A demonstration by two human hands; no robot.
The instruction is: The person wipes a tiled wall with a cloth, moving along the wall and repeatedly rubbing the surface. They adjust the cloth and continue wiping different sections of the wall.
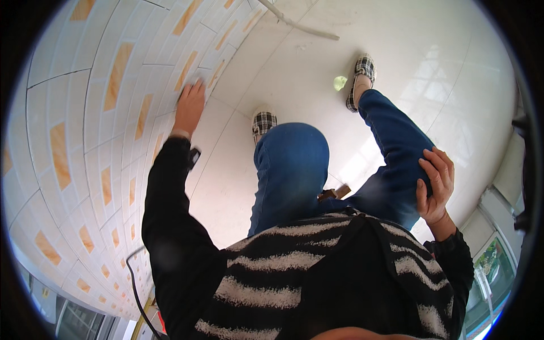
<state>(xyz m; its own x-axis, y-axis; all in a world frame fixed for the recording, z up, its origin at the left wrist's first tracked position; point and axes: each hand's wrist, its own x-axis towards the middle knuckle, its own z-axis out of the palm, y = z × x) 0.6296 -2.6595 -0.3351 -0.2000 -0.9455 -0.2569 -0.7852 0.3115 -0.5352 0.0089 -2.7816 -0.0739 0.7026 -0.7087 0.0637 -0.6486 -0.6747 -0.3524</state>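
My left hand (191, 104) reaches to the base of the tiled wall (119, 76), its fingers against the tiles just above the floor. Something small and whitish shows at the fingertips, too blurred to name; whether the hand grips it I cannot tell. On the leg of the blue jeans (395, 123), near the right knee, rests my right hand (437, 182). Its fingers are spread and hold nothing. Both knees are bent, and the feet wear black-and-white checked slip-on shoes (364, 68).
A pale green scrap (340, 83) lies on the glossy tiled floor (293, 80) beside the right shoe. Farther ahead is a thin, pale stick or hose (304, 29). Part of a brown wooden object (335, 192) shows between the legs. A dark cable (135, 287) curves behind my left arm.
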